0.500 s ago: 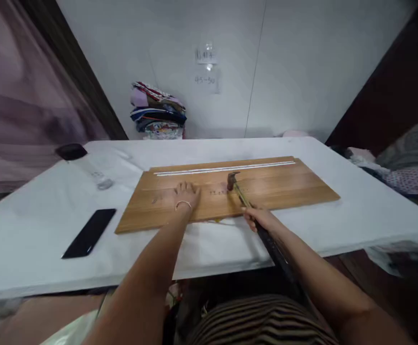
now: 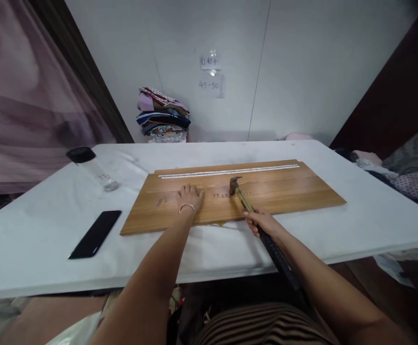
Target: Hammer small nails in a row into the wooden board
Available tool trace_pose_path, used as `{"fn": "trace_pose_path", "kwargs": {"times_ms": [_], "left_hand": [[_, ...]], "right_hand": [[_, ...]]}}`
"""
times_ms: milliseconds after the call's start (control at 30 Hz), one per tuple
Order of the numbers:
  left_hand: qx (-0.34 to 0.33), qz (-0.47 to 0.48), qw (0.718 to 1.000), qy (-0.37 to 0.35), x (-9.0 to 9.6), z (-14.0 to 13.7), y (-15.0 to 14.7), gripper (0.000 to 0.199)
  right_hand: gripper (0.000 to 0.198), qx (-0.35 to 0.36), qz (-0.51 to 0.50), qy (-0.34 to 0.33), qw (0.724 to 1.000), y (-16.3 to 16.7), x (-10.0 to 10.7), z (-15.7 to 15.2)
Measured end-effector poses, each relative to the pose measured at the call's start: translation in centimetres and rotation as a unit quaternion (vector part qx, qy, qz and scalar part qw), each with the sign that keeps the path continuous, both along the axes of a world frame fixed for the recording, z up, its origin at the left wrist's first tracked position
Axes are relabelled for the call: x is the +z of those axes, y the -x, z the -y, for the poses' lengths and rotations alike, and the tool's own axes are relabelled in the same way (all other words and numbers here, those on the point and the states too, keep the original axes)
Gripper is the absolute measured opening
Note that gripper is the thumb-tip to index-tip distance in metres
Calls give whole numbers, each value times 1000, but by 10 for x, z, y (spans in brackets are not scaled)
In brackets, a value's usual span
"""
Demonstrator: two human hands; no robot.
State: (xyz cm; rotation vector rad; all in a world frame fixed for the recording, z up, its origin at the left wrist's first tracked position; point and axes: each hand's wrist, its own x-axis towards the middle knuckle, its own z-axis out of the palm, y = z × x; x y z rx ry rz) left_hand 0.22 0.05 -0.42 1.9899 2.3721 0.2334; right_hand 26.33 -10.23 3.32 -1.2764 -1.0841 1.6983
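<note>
Brown wood-grain rectangular board (image 2: 219, 211) lies on a white-covered table (image 2: 374, 206), its near edge set back from the table's front and its right end well apart from the table's right side. The bare left hand (image 2: 190, 196) rests flat on the board, fingers spread. By the near edge, the bare right hand (image 2: 262, 221) is wrapped around a yellow-and-black claw hammer (image 2: 272, 248), whose handle overhangs the table's front; its head is at a line of small dark nails (image 2: 220, 195), contact too small to tell. 2 narrow white strips (image 2: 230, 171) follow the far edge.
</note>
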Motion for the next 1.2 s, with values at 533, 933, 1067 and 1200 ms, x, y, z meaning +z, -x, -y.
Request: {"fn": "trace_pose_path", "kwargs": {"times_ms": [533, 933, 1067, 1200], "left_hand": [[-5, 5, 1000, -11, 2, 0, -1, 54], [-5, 5, 1000, -7, 3, 1, -1, 53], [-2, 1, 1000, -10, 2, 1, -1, 54], [-5, 6, 1000, -9, 1, 0, -1, 55]], "right_hand": [[45, 0, -3, -5, 1000, -4, -3, -1], [46, 4, -8, -2, 1000, -1, 0, -1], [44, 7, -5, -13, 1000, -3, 1, -2], [42, 3, 1, -6, 1000, -4, 1, -3]]}}
